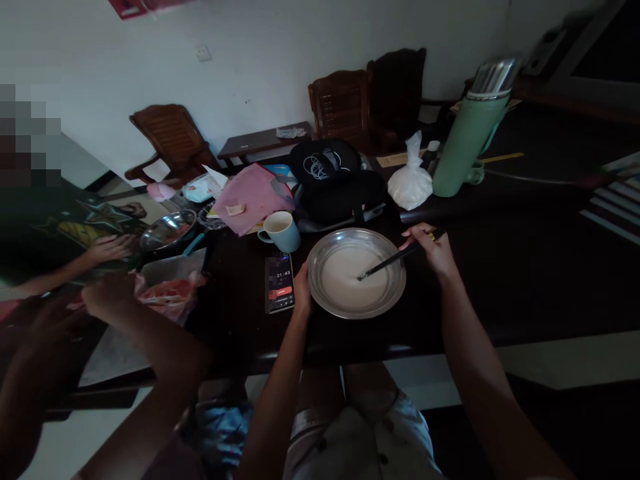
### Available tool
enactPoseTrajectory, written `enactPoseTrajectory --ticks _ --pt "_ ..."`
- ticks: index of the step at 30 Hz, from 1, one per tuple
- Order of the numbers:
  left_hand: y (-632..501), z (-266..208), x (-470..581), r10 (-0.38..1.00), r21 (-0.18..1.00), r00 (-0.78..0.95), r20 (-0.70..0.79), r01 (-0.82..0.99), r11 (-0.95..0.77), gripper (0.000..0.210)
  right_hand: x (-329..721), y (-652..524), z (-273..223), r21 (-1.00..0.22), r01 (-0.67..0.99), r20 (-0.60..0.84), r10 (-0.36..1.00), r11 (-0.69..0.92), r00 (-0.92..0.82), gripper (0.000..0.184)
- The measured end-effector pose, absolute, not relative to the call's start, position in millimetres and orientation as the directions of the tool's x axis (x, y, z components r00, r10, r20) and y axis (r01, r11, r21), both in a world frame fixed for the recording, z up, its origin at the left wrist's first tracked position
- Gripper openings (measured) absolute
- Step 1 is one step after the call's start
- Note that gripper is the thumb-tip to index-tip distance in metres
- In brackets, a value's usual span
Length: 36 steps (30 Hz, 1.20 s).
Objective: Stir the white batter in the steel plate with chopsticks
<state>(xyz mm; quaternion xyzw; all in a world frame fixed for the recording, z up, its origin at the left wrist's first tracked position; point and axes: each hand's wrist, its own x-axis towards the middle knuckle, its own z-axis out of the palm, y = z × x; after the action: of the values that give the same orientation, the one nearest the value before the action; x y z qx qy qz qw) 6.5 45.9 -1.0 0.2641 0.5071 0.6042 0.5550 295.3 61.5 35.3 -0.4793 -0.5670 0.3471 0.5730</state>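
Note:
A shallow metal bowl (401, 283) stands on the dark table, holding a smooth off-white liquid (345, 280). My left hand (303, 290) is closed on the left side of its rim. In my right hand (431, 250) are black chopsticks (393, 258), slanting down to the left with their tips in the liquid. They lie so close together that I cannot separate them clearly. Just left of the bowl lies a phone (280, 283) with a lit screen reading 21:43. A pale blue mug (286, 233) stands behind the phone.
Behind the bowl are a black bag (340, 190), a tied bag of white powder (410, 185) and a tall green flask (463, 147). At left, other people's hands (107, 293) work around raw meat in plastic (167, 293). A metal bowl (167, 230) sits beyond it.

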Motion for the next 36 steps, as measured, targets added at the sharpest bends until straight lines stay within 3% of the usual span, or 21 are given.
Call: enactPoseTrajectory --ticks 5,11,18,25,31,36 --pt "46.4 -2.5 6.0 0.946 0.901 -0.225 -0.235 -0.416 0.125 0.034 283.5 59.5 34.5 -0.944 0.140 0.291 0.953 0.300 -0.081 0.032" --pt "45.1 -1.6 6.4 0.942 0.902 -0.232 -0.242 -0.413 0.129 0.035 294.9 63.8 32.1 -0.938 0.140 0.335 0.933 0.317 0.131 0.030" --pt "43.6 -0.9 5.5 0.938 0.926 -0.260 -0.228 -0.357 0.126 0.035 285.1 60.8 30.9 -0.946 0.138 0.282 0.955 0.293 -0.090 0.031" --pt "43.3 2.6 6.1 0.928 0.936 -0.284 -0.241 -0.321 0.145 0.034 296.0 63.3 32.5 -0.940 0.125 0.333 0.935 0.318 0.121 0.030" --pt "42.7 1.3 5.4 0.939 0.946 -0.267 -0.217 -0.294 0.135 0.036 286.1 62.0 30.4 -0.945 0.130 0.291 0.954 0.299 -0.077 0.030" --pt "44.6 -2.0 4.0 0.953 0.964 -0.243 -0.178 -0.240 0.119 0.038 291.1 64.8 29.0 -0.944 0.119 0.320 0.944 0.309 0.086 0.029"
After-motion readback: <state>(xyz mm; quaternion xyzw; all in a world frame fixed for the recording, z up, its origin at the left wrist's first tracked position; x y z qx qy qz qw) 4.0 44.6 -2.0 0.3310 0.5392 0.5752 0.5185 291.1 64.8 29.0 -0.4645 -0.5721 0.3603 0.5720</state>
